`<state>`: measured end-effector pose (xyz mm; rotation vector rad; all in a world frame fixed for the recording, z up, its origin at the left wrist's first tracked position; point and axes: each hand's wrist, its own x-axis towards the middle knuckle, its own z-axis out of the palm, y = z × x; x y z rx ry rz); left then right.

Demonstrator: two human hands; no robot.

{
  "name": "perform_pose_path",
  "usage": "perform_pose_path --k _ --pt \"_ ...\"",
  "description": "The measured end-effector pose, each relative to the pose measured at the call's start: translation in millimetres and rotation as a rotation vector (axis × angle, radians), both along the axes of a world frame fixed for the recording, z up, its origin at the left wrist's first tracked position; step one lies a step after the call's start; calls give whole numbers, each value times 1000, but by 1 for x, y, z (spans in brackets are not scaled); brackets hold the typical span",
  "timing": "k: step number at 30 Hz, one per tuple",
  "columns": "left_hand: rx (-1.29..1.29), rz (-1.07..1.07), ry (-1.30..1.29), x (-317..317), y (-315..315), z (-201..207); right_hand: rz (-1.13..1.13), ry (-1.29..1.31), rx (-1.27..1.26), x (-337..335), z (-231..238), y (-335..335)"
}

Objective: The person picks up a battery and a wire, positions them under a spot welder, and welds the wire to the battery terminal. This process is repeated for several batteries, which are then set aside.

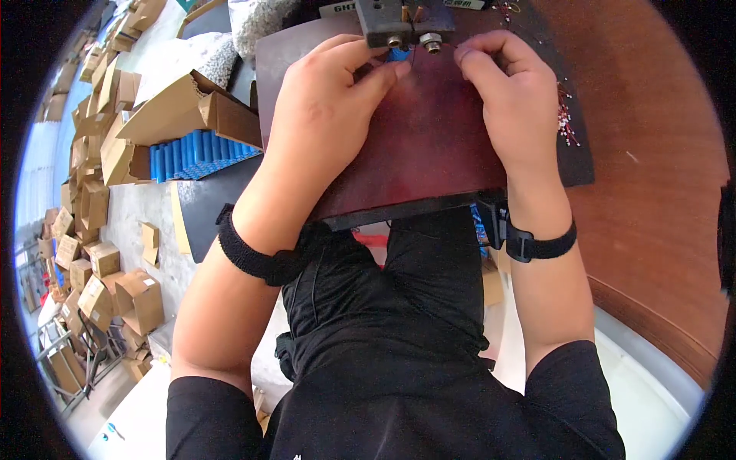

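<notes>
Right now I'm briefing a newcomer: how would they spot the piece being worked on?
Start at the dark red board on the person's lap. At its far edge, below the grey metal fixture, the left hand pinches a small blue piece, the only blue thing on the board.

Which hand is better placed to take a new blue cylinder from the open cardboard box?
Probably the left hand. The open cardboard box with blue cylinders lies on the person's left side, beside the left forearm. The right hand is on the far side of the dark red pad and would have to cross over.
</notes>
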<state>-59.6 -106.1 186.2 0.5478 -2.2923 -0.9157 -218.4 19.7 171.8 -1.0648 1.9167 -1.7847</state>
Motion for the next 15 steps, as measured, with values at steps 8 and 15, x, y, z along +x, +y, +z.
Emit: perform_pose_path --k 8,15 --pt "48 -145 59 8 6 2 23 119 30 9 25 13" --pt "-250 83 -67 115 -16 23 -35 134 59 8 53 147"
